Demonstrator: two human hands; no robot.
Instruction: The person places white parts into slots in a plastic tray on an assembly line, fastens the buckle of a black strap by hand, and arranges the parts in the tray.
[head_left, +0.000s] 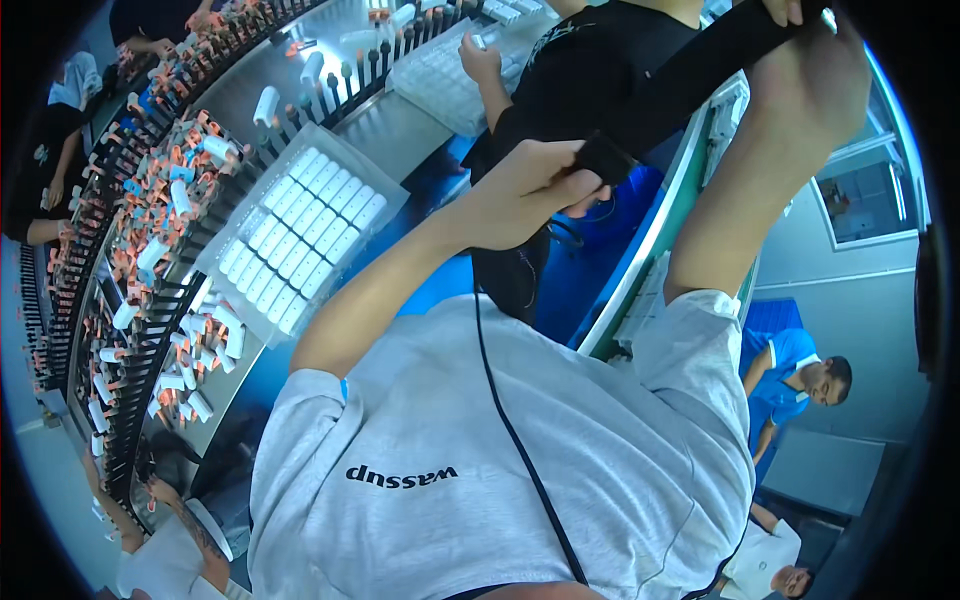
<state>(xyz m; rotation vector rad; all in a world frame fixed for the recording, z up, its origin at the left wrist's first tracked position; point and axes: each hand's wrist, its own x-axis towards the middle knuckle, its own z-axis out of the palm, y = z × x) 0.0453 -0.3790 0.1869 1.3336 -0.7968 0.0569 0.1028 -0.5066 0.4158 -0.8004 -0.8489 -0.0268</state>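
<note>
My left hand closes round the dark square end of a wide black strap, thumb and fingers pinching it. The strap slants up to the right, across the front of a person in black clothing. At its upper end my right hand is raised, with the fingers curled round the strap and partly cut off by the picture's edge. A thin black cable runs down over my grey shirt.
A clear tray of white rectangular pieces lies to the left, beside a curved conveyor heaped with orange and white parts. Another clear tray is farther back. People stand around the line; a person in a blue shirt is at right.
</note>
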